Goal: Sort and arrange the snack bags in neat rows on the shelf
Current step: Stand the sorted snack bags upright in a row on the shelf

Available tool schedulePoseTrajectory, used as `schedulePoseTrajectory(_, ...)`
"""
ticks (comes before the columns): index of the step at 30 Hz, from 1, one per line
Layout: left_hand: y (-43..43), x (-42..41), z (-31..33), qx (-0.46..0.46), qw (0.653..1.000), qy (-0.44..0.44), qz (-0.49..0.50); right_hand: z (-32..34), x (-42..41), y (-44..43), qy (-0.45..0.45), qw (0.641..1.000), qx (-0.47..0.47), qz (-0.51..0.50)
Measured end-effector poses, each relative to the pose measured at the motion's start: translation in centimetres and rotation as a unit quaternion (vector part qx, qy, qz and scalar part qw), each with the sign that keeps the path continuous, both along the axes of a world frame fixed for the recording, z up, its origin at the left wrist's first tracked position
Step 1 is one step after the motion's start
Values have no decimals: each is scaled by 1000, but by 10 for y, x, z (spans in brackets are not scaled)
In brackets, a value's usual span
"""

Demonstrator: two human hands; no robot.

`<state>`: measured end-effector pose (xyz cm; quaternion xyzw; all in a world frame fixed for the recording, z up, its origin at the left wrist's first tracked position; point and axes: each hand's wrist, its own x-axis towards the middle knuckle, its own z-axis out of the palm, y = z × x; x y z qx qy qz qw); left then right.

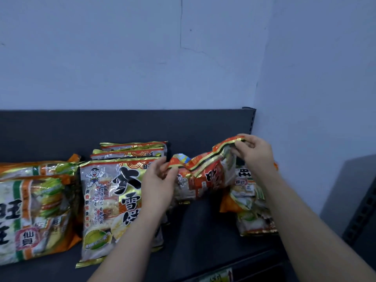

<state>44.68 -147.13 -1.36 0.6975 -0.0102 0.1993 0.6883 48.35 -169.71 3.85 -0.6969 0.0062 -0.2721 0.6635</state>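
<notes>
A red and gold snack bag (205, 176) hangs crumpled above the dark shelf (203, 231), held by its top seam. My left hand (158, 180) pinches the seam's left end and my right hand (254, 153) pinches its right end. To the left stands a stack of gold snack bags (109, 200) with a cartoon boy printed on the front one. Further left lie orange and green snack bags (34, 216). Behind my right forearm another orange and green bag (248, 202) lies on the shelf, partly hidden.
The shelf has a dark back panel (122, 129) and a slotted upright post (252, 121) at its right end. A pale wall (142, 58) rises behind. A price label strip (217, 276) runs along the front edge. A dark rack (362, 216) stands at the right.
</notes>
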Motion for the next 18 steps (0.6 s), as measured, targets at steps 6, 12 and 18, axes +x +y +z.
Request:
schedulePoseTrajectory(6,12,3,33,-13,998,-26,47,26,-2,-4,7,1000,14,-13)
schedulePoseTrajectory(12,2,-18,-28,73,989,130,-24,-49,-5,-9,179,963,-199,-32)
schedulePoseTrajectory(18,-4,-34,-75,112,976,169,-82,-85,-31,-6,190,975,-114,26)
